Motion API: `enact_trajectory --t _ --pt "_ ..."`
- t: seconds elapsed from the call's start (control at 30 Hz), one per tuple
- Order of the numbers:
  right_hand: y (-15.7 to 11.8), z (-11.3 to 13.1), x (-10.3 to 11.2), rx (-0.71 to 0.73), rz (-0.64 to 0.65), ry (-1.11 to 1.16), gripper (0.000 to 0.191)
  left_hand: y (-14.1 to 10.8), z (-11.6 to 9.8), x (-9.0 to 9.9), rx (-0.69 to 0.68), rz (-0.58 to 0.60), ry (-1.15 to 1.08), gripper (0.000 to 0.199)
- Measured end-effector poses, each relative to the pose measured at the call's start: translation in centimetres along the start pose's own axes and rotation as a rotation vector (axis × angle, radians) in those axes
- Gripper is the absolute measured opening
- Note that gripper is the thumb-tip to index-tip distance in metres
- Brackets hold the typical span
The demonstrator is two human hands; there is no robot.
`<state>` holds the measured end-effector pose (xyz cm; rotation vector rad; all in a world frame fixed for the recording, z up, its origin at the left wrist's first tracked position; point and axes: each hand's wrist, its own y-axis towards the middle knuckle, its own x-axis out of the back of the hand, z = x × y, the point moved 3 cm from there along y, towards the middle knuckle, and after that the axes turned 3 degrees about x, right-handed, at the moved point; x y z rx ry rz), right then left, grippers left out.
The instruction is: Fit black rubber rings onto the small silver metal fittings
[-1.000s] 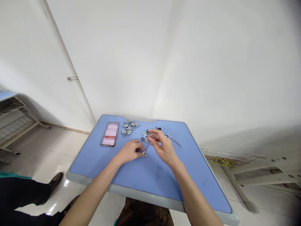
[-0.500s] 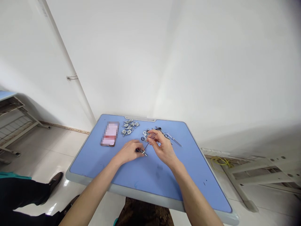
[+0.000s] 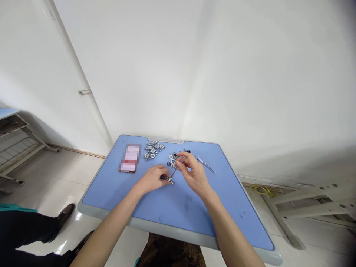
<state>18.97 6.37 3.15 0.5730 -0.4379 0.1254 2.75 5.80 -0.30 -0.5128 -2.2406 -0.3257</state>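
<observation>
Your left hand (image 3: 151, 179) is closed narrowly around the dark grip of a thin metal tool (image 3: 167, 178), its shaft angling up toward your other hand. Your right hand (image 3: 193, 174) has its fingertips (image 3: 178, 158) drawn into a tight pinch at the edge of a heap of small metal rings (image 3: 172, 160); whether they hold a ring is too small to tell. Just left of that heap lies a cluster of winged metal clips (image 3: 152, 151), and a slim metal rod (image 3: 205, 164) lies to its right. Farther left is a blurred flat object, perhaps a phone (image 3: 129, 158), all on a blue desktop (image 3: 133, 221).

A pinch this fine could let a ring slip, and on that smooth surface it might roll off onto the tiled floor (image 3: 52, 185). Bringing your hands together too fast could drive the tool's tip into your fingers or scatter the heap into the clips.
</observation>
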Motion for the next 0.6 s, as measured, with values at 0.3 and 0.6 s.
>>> enact_trajectory --t 0.3,0.6 --pt "0.01 0.06 -0.11 0.005 0.009 0.001 0.023 0.04 0.12 -0.11 -0.038 -0.017 0.023 0.009" --pt "0.17 0.35 0.76 -0.018 -0.086 0.047 0.023 -0.28 -0.39 0.17 -0.047 -0.053 -0.021 0.028"
